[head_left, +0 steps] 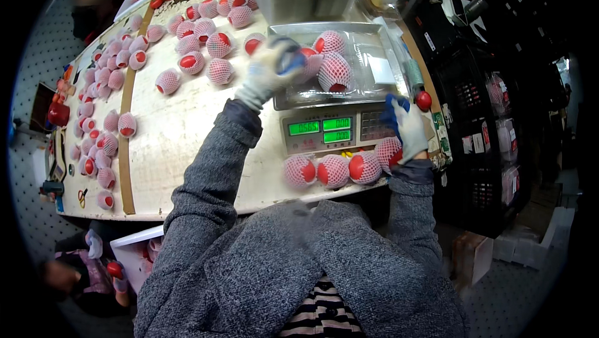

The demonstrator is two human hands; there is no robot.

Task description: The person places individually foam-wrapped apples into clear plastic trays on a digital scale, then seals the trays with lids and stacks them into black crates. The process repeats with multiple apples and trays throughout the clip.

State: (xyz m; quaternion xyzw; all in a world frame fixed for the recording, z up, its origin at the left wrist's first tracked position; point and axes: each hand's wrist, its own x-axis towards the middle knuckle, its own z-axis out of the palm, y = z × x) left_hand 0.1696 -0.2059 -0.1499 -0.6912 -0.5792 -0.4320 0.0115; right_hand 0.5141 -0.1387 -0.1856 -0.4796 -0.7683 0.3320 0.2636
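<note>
Step in hand: weighing, by look. Netted red fruit [335, 73] sits in scale pan [359, 96]. Left hand [269, 68] blurred at pan's left edge; right hand [409, 127] beside keypad [374, 125]. Cannot tell either grip. Next move calls for light touch, fingers clear of pan.

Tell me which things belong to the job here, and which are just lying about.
In use, it seems: left hand, right hand, scale, netted fruit on and around it.

Apparently just lying about: scissors, stacked black crates, brownish box at lower right.
</note>
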